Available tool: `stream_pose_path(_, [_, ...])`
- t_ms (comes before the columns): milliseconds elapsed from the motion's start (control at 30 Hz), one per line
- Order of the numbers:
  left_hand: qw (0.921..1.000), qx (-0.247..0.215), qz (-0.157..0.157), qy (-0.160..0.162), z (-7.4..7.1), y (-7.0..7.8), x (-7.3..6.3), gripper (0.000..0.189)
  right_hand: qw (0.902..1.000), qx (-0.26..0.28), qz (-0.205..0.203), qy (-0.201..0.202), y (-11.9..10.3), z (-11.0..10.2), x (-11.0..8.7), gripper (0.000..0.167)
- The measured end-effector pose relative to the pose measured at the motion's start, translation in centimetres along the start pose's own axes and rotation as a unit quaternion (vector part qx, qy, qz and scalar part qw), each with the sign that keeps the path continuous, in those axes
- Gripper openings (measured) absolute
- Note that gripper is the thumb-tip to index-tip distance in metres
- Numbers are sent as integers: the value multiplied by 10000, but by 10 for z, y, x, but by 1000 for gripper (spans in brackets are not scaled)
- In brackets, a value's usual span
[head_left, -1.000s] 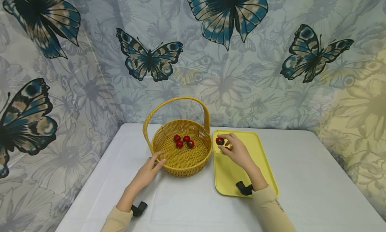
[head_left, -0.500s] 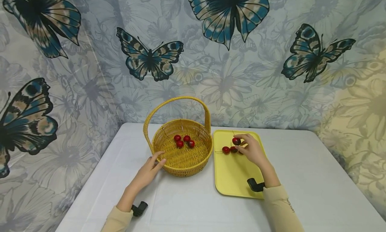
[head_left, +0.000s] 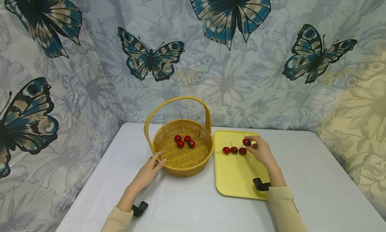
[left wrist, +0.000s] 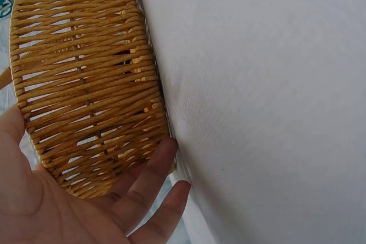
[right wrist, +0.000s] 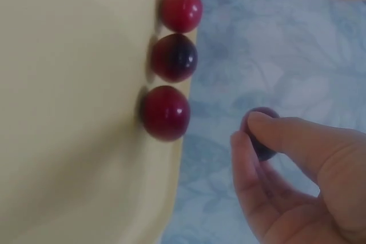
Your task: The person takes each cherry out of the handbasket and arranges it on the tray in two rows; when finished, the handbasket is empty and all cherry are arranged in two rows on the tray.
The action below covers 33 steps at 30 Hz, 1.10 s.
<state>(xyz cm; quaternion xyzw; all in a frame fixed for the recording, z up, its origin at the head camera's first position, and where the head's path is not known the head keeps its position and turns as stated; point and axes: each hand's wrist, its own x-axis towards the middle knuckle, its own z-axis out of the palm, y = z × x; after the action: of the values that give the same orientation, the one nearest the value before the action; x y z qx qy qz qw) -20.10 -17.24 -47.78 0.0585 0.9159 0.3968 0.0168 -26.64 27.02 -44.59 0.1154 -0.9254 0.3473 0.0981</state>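
Note:
My right hand (head_left: pixel 261 152) pinches a dark red cherry (head_left: pixel 246 142) between thumb and fingers, above the far part of a yellow tray (head_left: pixel 230 178). In the right wrist view, the held cherry (right wrist: pixel 265 151) is partly covered by the thumb. Three cherries (head_left: pixel 234 150) lie in a row on the tray, just left of that hand. A yellow woven basket (head_left: pixel 184 172) with a tall handle stands left of the tray, with several cherries (head_left: pixel 180 144) inside. My left hand (head_left: pixel 147 171) holds the basket's near left rim; in the left wrist view its fingers (left wrist: pixel 150 181) lie along the woven wall.
Basket and tray stand side by side on a white-covered table (head_left: pixel 316 178). A butterfly-patterned cloth (head_left: pixel 229 78) hangs behind the table and at its left. Each wrist carries a small black camera mount (head_left: pixel 140 209).
My right hand has moved rightward with the cherry, away from the basket side of the tray. The three tray cherries have come into full view. My left hand and the basket stay put.

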Motion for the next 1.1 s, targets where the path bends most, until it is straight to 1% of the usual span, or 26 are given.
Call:
stream_pose_path(133, [10000,13,-1,6,0,0,0,46,10000,-25,13,55,8,-2,0,39])
stream_pose_path(233, [10000,22,4,5,1,-1,0,46,9999,-67,129,30,14,-4,-2,38])
stream_pose_path(400, [10000,19,6,4,0,-1,0,46,9990,-78,388,-225,22,-6,-4,38])
stream_pose_path(533, [10000,13,5,5,0,-1,-1,46,9982,-40,431,-419,27,-7,-6,39])
stream_pose_path(767, [10000,-24,-11,-14,0,0,-2,47,9954,-77,621,-722,38,-3,-9,38])
stream_pose_path(933, [10000,-15,-10,-8,0,0,-1,47,9943,-92,683,-818,44,0,-8,37])
stream_pose_path(1100, [10000,-24,19,8,0,0,0,49,9946,-84,642,-810,44,0,-7,38])
